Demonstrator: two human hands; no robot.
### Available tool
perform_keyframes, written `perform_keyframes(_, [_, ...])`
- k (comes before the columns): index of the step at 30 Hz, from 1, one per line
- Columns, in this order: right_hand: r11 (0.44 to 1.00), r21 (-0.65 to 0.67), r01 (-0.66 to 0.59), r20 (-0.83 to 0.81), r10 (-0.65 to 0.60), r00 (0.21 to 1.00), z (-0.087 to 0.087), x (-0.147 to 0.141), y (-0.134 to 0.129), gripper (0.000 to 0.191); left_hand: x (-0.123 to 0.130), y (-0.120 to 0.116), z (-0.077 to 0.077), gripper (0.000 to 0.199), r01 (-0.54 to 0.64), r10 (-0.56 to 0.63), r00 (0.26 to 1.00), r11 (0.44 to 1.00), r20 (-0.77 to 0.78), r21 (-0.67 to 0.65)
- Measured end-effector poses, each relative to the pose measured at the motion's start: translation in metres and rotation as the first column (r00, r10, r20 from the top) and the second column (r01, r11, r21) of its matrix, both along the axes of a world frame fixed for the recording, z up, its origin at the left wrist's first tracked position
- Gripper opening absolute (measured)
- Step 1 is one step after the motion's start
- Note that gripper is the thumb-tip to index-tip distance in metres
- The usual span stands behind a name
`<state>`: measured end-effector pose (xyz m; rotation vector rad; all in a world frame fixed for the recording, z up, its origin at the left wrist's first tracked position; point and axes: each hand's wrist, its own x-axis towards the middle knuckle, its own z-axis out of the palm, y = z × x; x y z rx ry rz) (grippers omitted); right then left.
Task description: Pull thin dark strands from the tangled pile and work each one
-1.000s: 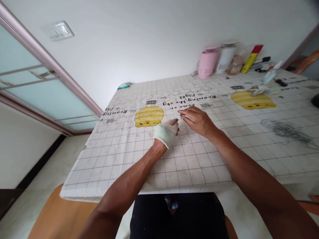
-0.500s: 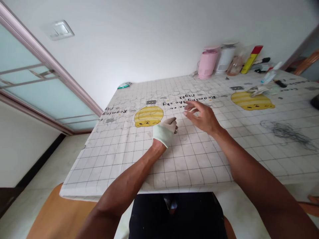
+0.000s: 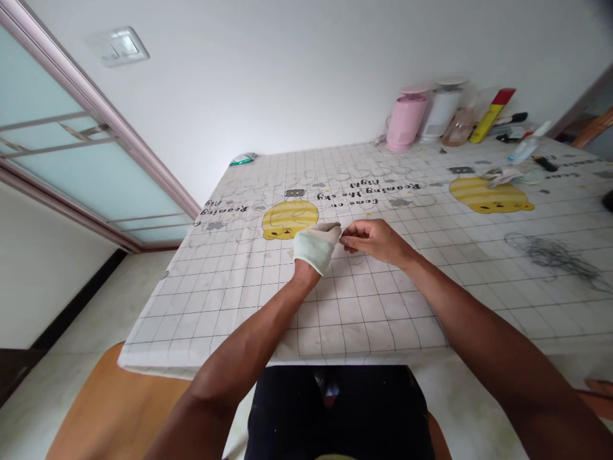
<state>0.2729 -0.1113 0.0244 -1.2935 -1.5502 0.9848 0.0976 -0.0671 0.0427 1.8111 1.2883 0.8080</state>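
My left hand [image 3: 318, 246] wears a pale, mint-white glove, its fingers closed together and pointing right. What it holds, if anything, is too small to make out. My right hand [image 3: 371, 239] is bare, with thumb and fingers pinched together at the left hand's fingertips. Anything in that pinch is likewise too small to tell. Both hands are over the checked tablecloth [image 3: 354, 313], beside a printed yellow bear. Away to the right lies a loose tangle of dark thread-like strands [image 3: 555, 255].
Along the wall stand a pink cylindrical device [image 3: 406, 121], a white one [image 3: 441, 114], a clear bottle [image 3: 458, 126] and a yellow-red box [image 3: 493, 115]. A whitish crumpled cloth or glove [image 3: 514, 174] lies near a white-capped bottle [image 3: 527, 147]. A green packet [image 3: 243, 159] is at the far left corner.
My right hand has moved left, from open and apart to a pinch at my left hand's fingertips. The gloved left hand has stayed nearly in place. The view has shifted slightly.
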Motion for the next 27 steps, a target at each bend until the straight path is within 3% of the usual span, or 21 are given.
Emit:
perform_keyframes(4, [1.0,-0.029,-0.004,0.002,0.004,1.0,-0.002,-0.005,-0.001,0.021,-0.001,0.006,-0.002,0.028,0.154,-0.154,0.988,0.983,-0.007,0.096])
perform_keyframes(6, [1.0,-0.03,-0.001,0.0,0.0,1.0,-0.001,-0.007,-0.001,0.02,-0.001,0.007,-0.003,0.028,0.173,-0.173,0.985,0.981,-0.006,0.089])
perform_keyframes(11, [0.999,0.015,0.031,-0.057,-0.03,0.998,0.005,0.0,-0.001,0.024,-0.002,0.004,-0.003,0.03,0.054,-0.052,0.995,0.998,0.083,-0.025])
perform_keyframes(18, [0.993,0.048,0.105,-0.267,-0.088,0.96,0.0,0.018,0.005,0.021,0.015,-0.004,-0.019,0.029,0.282,-0.254,0.958,0.912,0.131,-0.296])
perform_keyframes(24, [0.994,0.04,0.102,-0.308,-0.085,0.948,0.0,0.012,0.004,0.022,0.021,-0.002,-0.026,0.021,0.251,-0.196,0.962,0.907,0.189,-0.338])
perform_keyframes(27, [0.985,0.073,0.157,-0.37,-0.119,0.921,0.001,0.014,0.005,0.022,0.014,0.002,-0.024,0.019,0.167,-0.116,0.978,0.931,0.171,-0.324])
